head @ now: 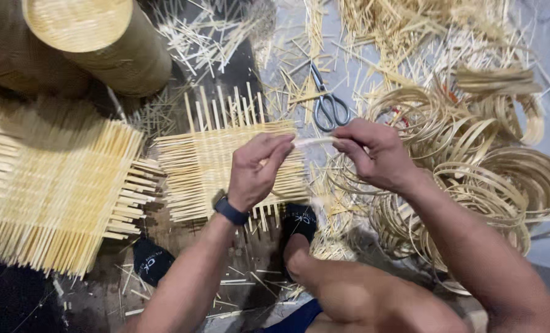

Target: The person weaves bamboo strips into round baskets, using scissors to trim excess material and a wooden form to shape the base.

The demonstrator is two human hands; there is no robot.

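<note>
Pale yellow woven mat, grey-handled scissors, dark blue wristband, black socks

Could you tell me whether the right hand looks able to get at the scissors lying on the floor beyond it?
Probably yes. The scissors lie in the open just beyond the right hand, with only loose splints around them. But that hand pinches one end of a thin strip, shared with the left hand, so it is occupied.

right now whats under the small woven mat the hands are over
The small woven mat lies on dark floor littered with loose splints; a black-socked foot rests at its near edge. The floor directly beneath is covered. Both hands pinch a pale strip above it.
</note>
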